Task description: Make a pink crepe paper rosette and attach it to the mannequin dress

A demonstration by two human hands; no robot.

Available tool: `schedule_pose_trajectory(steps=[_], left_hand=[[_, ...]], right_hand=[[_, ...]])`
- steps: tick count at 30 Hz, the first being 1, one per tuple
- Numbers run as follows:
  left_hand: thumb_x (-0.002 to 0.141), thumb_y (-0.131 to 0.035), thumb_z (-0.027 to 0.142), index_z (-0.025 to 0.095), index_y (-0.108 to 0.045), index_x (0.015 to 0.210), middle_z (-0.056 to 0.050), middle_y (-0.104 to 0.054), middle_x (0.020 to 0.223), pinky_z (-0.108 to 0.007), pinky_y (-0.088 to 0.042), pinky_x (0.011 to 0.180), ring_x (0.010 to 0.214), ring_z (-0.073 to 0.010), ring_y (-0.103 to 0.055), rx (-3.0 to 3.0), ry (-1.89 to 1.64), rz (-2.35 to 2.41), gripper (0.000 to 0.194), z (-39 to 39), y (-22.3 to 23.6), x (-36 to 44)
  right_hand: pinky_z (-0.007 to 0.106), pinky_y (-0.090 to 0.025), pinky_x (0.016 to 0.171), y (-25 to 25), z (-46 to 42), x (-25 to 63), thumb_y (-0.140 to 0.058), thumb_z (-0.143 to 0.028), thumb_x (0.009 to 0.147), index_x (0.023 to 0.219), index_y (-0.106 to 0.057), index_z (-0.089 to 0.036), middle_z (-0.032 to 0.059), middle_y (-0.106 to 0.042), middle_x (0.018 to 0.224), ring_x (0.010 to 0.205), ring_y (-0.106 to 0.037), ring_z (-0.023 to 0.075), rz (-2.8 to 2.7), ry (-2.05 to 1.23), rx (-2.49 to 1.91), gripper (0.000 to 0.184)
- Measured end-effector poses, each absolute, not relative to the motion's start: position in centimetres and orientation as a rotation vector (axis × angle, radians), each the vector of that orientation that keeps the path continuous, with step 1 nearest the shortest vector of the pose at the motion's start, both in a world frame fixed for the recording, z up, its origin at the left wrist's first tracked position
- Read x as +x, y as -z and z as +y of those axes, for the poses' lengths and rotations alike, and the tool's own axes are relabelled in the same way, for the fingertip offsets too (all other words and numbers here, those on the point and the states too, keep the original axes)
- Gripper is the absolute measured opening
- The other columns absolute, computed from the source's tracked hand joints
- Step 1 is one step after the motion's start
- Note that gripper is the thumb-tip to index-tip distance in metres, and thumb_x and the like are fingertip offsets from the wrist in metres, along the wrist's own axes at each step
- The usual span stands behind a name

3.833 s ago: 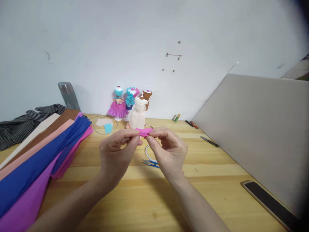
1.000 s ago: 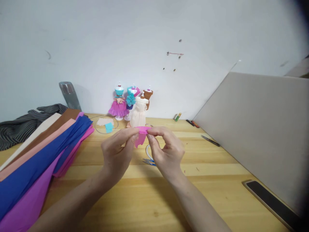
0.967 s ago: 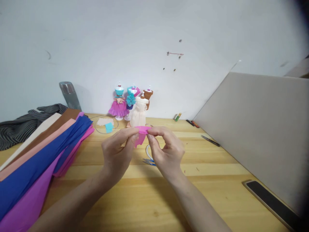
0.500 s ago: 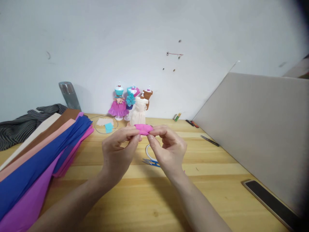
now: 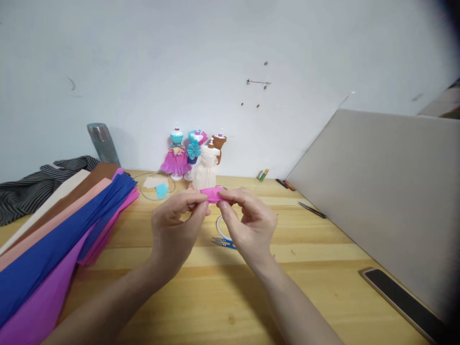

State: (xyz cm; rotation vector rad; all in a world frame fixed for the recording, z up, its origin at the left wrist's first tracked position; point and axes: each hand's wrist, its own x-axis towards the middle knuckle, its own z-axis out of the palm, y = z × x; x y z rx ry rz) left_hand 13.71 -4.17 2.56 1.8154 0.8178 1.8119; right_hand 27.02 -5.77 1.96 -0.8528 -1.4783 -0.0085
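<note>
A small folded piece of pink crepe paper (image 5: 212, 194) is held above the table between both hands. My left hand (image 5: 178, 230) pinches its left end between thumb and fingers. At the other end, my right hand (image 5: 251, 225) grips it the same way. Below and partly behind the right hand lie blue-handled thread snips (image 5: 223, 242) and a white ring (image 5: 219, 225). Just beyond the paper stands a mini dress form in a cream dress (image 5: 205, 167), with several others in coloured paper outfits behind it.
Layered sheets of coloured crepe paper (image 5: 72, 230) fan across the left side, near a striped cloth (image 5: 21, 184) and a bottle (image 5: 103, 143). A wire loop surrounds a blue scrap (image 5: 162, 191). On the right are a phone (image 5: 398, 302), a pen-like tool (image 5: 312, 210), a glue stick (image 5: 264, 175) and a grey panel (image 5: 388, 191).
The pink paper looks narrower from top to bottom, its upper edge now lower. Both hands keep their pinch in nearly the same place. The view has shifted very slightly.
</note>
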Motion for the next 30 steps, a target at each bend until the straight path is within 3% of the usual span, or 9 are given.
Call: schedule_pose_trajectory(steps=[12, 25, 30], left_hand=[[0.081, -0.061, 0.007, 0.023, -0.075, 0.089, 0.001, -0.074, 0.076, -0.026, -0.055, 0.071, 0.07, -0.0133, -0.067, 1.942, -1.955, 0.779, 0.023, -3.62, -2.17, 13.48], [0.081, -0.061, 0.002, 0.019, -0.069, 0.082, 0.0, -0.073, 0.082, -0.023, -0.051, 0.077, 0.077, -0.0113, -0.066, 2.116, -2.096, 0.791, 0.018, -3.3, -1.66, 13.73], [0.08, -0.061, 0.002, 0.019, -0.068, 0.082, 0.001, -0.069, 0.082, -0.022, -0.05, 0.07, 0.077, -0.0105, -0.063, 2.074, -2.046, 0.781, 0.019, -3.27, -1.72, 13.83]], right_hand=[[0.032, -0.054, 0.065, -1.9, -5.48, 27.12, -0.059, -0.005, 0.085, 0.1, -0.069, -0.024, 0.0045, -0.069, 0.084, 0.074, -0.065, 0.0169, -1.577, 0.264, -0.809, 0.026], [0.032, -0.05, 0.067, -1.64, -5.39, 26.82, -0.057, -0.006, 0.085, 0.088, -0.062, -0.021, 0.0025, -0.067, 0.077, 0.072, -0.063, 0.0168, -1.559, 0.308, -0.871, 0.017], [0.031, -0.048, 0.066, -1.7, -5.5, 26.75, -0.057, -0.005, 0.085, 0.083, -0.059, -0.021, 0.0012, -0.065, 0.074, 0.07, -0.061, 0.0163, -1.549, 0.28, -0.901, 0.016]])
